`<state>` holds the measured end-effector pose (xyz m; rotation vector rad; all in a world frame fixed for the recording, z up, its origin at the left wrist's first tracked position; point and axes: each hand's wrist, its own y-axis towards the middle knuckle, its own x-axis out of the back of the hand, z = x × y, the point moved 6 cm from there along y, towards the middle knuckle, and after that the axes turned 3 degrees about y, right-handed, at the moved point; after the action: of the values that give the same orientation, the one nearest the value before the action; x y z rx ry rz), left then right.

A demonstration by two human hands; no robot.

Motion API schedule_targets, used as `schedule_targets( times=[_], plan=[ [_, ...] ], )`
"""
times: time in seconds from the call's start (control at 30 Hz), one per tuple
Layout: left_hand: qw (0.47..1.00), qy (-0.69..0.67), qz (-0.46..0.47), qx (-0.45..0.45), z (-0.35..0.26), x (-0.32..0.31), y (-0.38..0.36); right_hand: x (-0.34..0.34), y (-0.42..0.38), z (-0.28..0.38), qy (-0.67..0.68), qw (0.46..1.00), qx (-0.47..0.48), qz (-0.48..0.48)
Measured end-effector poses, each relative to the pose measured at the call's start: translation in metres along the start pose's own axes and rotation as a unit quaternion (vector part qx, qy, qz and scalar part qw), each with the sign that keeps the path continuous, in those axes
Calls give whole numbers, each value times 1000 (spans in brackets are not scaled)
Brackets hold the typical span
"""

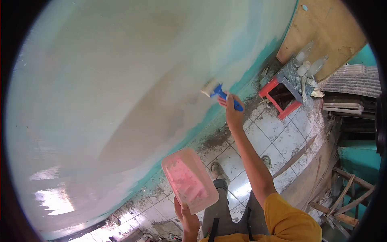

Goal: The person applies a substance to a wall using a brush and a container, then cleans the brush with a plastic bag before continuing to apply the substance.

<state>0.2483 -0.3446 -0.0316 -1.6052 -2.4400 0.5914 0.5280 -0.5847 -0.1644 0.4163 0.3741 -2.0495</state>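
My right hand (pixel 234 109) is closed around the blue handle of a wide paintbrush (pixel 218 91), arm stretched forward. The brush's pale bristles are right at the surface of the wall (pixel 133 84), which is greyish white with a darker patch and teal along its lower edge. Low in front of me, my left hand (pixel 186 215) grips the near end of a pink plastic tray (pixel 211 192), its thumb at the rim and its other fingers mostly hidden underneath. Pink and whitish residue coats the inside of the tray.
A red and grey stool (pixel 271 86) bearing plastic bottles (pixel 304 52) stands right of the wall. Behind it leans a wooden board (pixel 330 24). Stacked corrugated sheets (pixel 352 80) and a wooden frame (pixel 346 201) are farther right. Debris litters the tiled floor (pixel 258 139) around my feet.
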Motion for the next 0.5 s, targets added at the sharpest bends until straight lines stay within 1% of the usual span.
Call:
schedule_targets(
  times=[0.03,0.07,0.1,0.13,0.17,0.23,0.27,0.33,0.37,0.43,0.47,0.5],
  plan=[
    [1000,1,4,5,-1,0,1,-16,1,32,14,999,37,22],
    [1000,0,5,4,-3,-1,2,-22,1,57,14,999,39,23],
    [1000,-14,16,12,-3,-4,4,-29,1,82,34,997,64,31],
    [999,-27,28,21,-3,-6,5,-33,1,95,55,994,91,39],
    [999,-29,29,19,-4,-7,7,-29,3,86,55,993,93,40],
    [997,66,47,-16,-7,-12,10,-4,6,31,36,997,66,19],
    [997,66,47,-17,-6,-13,12,8,6,1,36,997,66,19],
    [999,-11,35,18,-1,-14,11,34,0,-73,54,997,-57,-18],
    [999,-11,35,14,0,-16,11,42,-2,-90,57,997,-55,-16],
    [999,-27,27,3,0,-15,10,48,-7,-101,4,995,-90,-42],
    [999,-27,28,2,-2,-14,9,48,-5,-103,5,995,-89,-42],
    [999,-29,35,8,-4,-14,8,37,-3,-80,-14,997,-70,-21]
  ],
)
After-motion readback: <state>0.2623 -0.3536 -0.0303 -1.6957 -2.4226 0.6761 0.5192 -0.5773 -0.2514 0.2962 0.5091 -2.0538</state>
